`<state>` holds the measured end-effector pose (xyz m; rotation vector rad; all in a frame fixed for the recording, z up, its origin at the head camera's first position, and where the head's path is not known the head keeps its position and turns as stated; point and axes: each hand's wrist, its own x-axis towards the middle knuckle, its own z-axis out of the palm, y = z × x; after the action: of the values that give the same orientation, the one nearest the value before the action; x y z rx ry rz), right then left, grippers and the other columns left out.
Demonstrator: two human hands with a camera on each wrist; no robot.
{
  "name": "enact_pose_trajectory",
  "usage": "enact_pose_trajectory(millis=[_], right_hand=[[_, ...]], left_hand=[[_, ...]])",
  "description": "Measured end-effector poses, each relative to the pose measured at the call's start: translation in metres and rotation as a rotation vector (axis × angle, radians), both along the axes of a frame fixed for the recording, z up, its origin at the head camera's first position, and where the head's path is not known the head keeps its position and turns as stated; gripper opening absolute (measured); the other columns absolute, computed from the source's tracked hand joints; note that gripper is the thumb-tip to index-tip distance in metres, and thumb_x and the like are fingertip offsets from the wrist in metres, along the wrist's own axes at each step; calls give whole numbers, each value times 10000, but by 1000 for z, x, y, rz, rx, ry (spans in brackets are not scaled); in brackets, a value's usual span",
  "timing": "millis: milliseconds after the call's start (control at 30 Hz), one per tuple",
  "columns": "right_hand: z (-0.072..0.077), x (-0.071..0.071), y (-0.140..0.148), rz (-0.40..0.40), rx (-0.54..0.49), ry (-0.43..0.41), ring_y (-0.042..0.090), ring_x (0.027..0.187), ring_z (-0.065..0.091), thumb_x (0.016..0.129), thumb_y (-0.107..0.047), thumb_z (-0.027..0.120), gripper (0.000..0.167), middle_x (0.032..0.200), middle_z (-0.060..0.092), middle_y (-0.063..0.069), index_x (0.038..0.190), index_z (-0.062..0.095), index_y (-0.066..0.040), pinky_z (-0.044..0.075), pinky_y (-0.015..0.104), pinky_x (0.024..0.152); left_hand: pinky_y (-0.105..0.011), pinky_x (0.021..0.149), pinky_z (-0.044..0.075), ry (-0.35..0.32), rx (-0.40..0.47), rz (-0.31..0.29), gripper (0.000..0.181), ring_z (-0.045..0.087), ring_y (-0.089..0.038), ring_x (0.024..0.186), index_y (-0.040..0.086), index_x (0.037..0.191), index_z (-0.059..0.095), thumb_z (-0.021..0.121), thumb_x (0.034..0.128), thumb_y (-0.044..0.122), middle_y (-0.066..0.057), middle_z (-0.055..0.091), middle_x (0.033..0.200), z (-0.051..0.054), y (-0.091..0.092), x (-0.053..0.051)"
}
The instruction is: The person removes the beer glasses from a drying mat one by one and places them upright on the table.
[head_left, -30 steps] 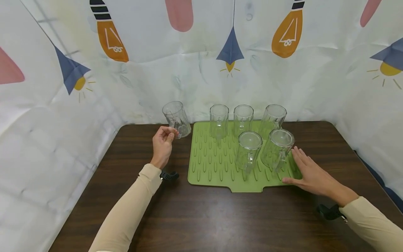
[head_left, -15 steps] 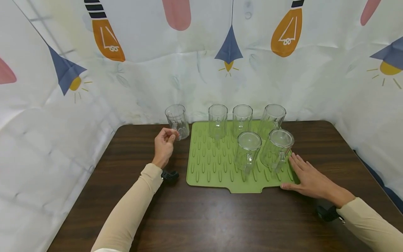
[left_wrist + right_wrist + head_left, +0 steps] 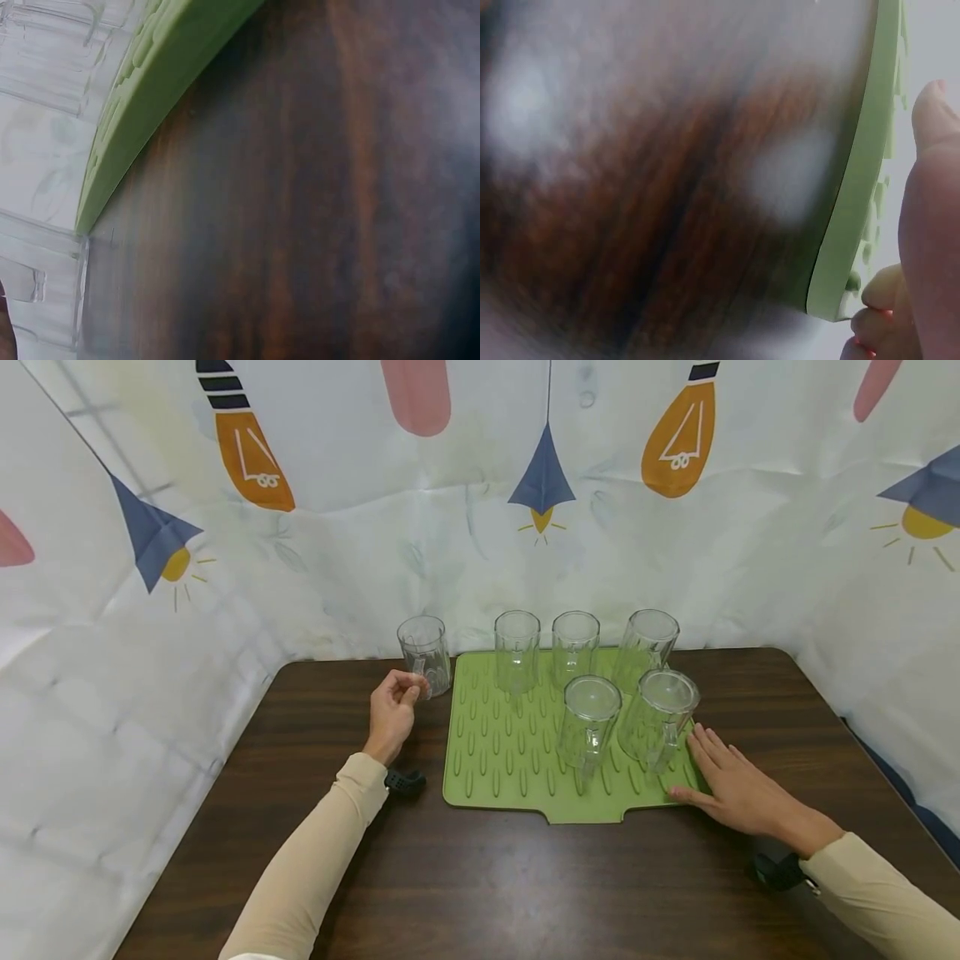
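My left hand (image 3: 392,717) pinches the handle of a clear glass mug (image 3: 426,647), which stands mouth up on the table just left of the green drying mat (image 3: 480,789). In the left wrist view, that mug's base (image 3: 78,300) meets the tabletop beside the mat's edge (image 3: 142,105); only a sliver of a finger shows. My right hand (image 3: 738,785) lies with straight fingers along the mat's right edge, its thumb by the front corner. The right wrist view has this hand (image 3: 937,225) close beside the mat's rim (image 3: 851,195).
Three glass mugs line the back of the mat: a left one (image 3: 517,647), a middle one (image 3: 575,643) and a right one (image 3: 651,643). Two upside-down mugs stand ahead, one central (image 3: 588,722) and one right (image 3: 660,718). A printed curtain (image 3: 360,552) hangs behind the dark wood table (image 3: 525,893).
The mug in my left hand has gone from tilted to nearly upright and come down onto the table. My right hand has slid slightly down along the mat's edge.
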<state>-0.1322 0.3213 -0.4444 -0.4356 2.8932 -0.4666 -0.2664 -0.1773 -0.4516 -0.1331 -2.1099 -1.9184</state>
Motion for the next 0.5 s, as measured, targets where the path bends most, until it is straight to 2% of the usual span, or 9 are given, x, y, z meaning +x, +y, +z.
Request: enact_pose_trajectory(millis=[233,400,500], right_hand=[[-3,-2,0,6,13,16,553,1560,151,978,-592,616,1038,1688,106,359,1607,167,100,229,768,1190],[-4,-2,-1,7,18,25,554,1559,152,977,-595,614,1037,1687,108,361,1604,174,105,231,764,1192],[-5,-2,-1,6,18,25,556,1558,151,981,-595,608,1034,1685,106,364,1603,173,108,230,765,1191]], left_hand=[[-278,964,600,-23,-55,-3,121,680,-22,949,-78,1122,602,574,1033,-1,-259,677,1171,-3,-3,2],[-261,957,606,-23,-52,-3,128,693,0,943,-71,1122,626,594,1024,3,-269,683,1179,-2,-6,2],[-287,985,605,-51,-72,0,168,698,12,953,-47,1158,671,618,1020,34,-261,702,1211,0,-7,4]])
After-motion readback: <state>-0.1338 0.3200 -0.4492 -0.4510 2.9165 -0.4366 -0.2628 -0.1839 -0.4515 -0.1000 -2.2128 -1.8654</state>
